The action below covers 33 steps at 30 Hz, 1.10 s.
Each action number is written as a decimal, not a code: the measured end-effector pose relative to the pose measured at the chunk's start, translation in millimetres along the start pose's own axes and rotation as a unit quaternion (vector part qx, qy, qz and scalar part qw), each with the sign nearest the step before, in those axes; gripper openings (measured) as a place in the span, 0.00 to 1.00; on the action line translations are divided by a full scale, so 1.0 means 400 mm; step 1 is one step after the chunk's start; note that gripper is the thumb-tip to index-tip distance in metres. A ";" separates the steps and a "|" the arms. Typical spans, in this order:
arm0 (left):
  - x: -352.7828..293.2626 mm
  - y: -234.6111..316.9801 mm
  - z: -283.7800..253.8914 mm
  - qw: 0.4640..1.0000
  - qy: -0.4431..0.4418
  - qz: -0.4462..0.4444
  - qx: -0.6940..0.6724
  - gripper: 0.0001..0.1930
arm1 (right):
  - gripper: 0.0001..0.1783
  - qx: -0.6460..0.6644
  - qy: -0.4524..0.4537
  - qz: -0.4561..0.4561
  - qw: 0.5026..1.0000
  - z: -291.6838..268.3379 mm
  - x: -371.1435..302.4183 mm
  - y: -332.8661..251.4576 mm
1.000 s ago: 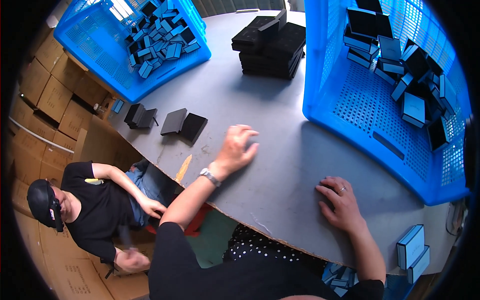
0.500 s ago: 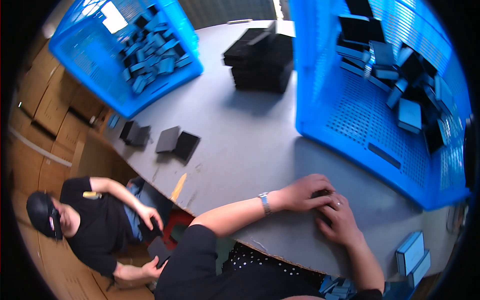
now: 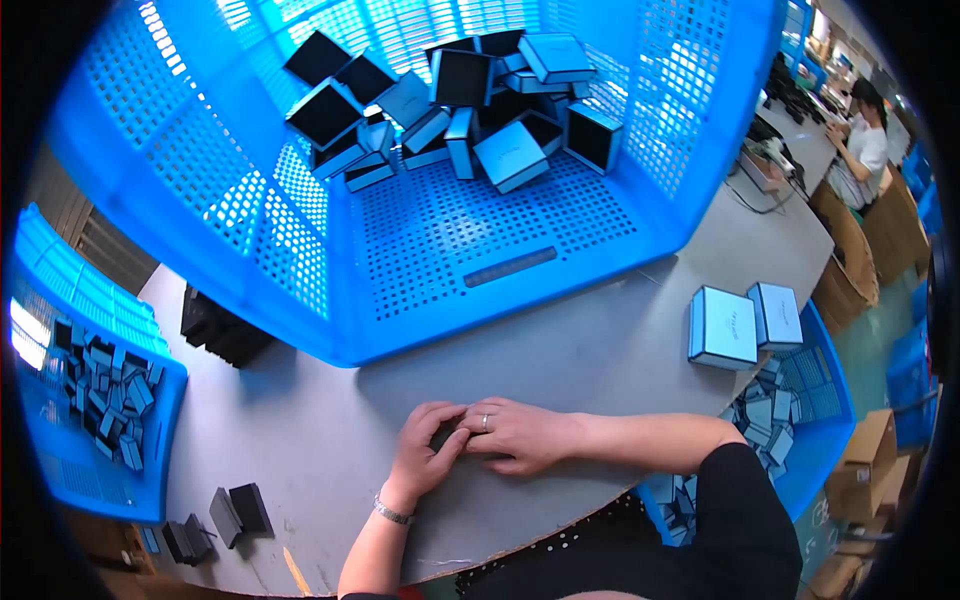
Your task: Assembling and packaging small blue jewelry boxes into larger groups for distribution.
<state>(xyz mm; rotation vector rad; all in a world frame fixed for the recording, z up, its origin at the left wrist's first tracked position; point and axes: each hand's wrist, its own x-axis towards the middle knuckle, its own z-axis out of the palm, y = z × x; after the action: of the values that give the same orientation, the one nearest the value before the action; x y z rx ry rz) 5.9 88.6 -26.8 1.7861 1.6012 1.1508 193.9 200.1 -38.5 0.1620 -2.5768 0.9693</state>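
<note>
My left hand (image 3: 418, 456), with a metal bracelet at its wrist, rests on the grey table (image 3: 310, 430) with curled fingers. My right hand (image 3: 522, 437), wearing a ring, meets it fingertips to fingertips. A dark patch shows between the left thumb and fingers; whether it is an object or shadow I cannot tell. Beyond the hands, a large blue crate (image 3: 520, 300) lies with its opening toward me. Inside are several small light-blue boxes (image 3: 510, 155) with dark edges, some showing black interiors. To the right stand two light-blue boxes, one larger-looking (image 3: 724, 328) and one beside it (image 3: 778, 316).
A second crate (image 3: 172, 425) with small boxes stands at far left, near a black stack (image 3: 215, 330) and dark folded pieces (image 3: 240, 513). Below the table's right edge is another filled blue crate (image 3: 835, 420). A seated person (image 3: 860, 160) and cardboard boxes (image 3: 862, 455) appear at far right.
The view has swung to the right, bringing the large crate to the middle. The co-worker on the left has left the view. My hands stay together on the table.
</note>
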 end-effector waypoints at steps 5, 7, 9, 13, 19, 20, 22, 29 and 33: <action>0.009 -0.009 0.007 1.000 0.005 0.002 0.020 0.12 | 0.22 0.009 0.030 -0.032 0.999 0.031 -0.006 0.037; -0.021 -0.039 -0.006 1.000 0.019 -0.016 -0.003 0.12 | 0.17 0.018 0.056 -0.061 0.996 0.051 0.024 0.048; -0.028 -0.075 -0.012 1.000 0.008 0.013 -0.005 0.12 | 0.11 0.023 0.082 -0.079 0.993 0.070 0.040 0.071; 0.010 0.000 0.018 1.000 0.001 0.005 0.009 0.10 | 0.07 0.020 0.067 -0.043 0.997 0.067 0.018 0.092; 0.004 0.002 0.014 1.000 -0.015 -0.002 -0.007 0.13 | 0.04 0.043 0.146 -0.090 0.984 0.085 0.021 0.109; 0.003 0.007 0.013 1.000 -0.016 0.003 -0.009 0.13 | 0.04 0.046 0.164 -0.103 0.980 0.084 0.022 0.107; 0.002 0.023 0.010 1.000 -0.008 -0.006 -0.013 0.12 | 0.04 0.000 0.163 -0.109 0.981 0.074 0.020 0.109; -0.012 -0.029 -0.019 1.000 -0.018 0.004 0.013 0.11 | 0.13 -0.490 0.113 0.249 0.828 -0.217 -0.144 -0.003; -0.014 -0.027 -0.005 0.999 -0.007 -0.024 -0.036 0.11 | 0.41 -0.487 0.190 0.506 0.685 -0.371 -0.405 -0.044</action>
<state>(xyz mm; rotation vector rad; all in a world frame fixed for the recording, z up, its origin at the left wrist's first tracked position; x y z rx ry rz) -1.7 84.8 -35.7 1.6971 1.5670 1.1563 393.0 280.0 11.3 -1.6685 -2.2585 -0.2943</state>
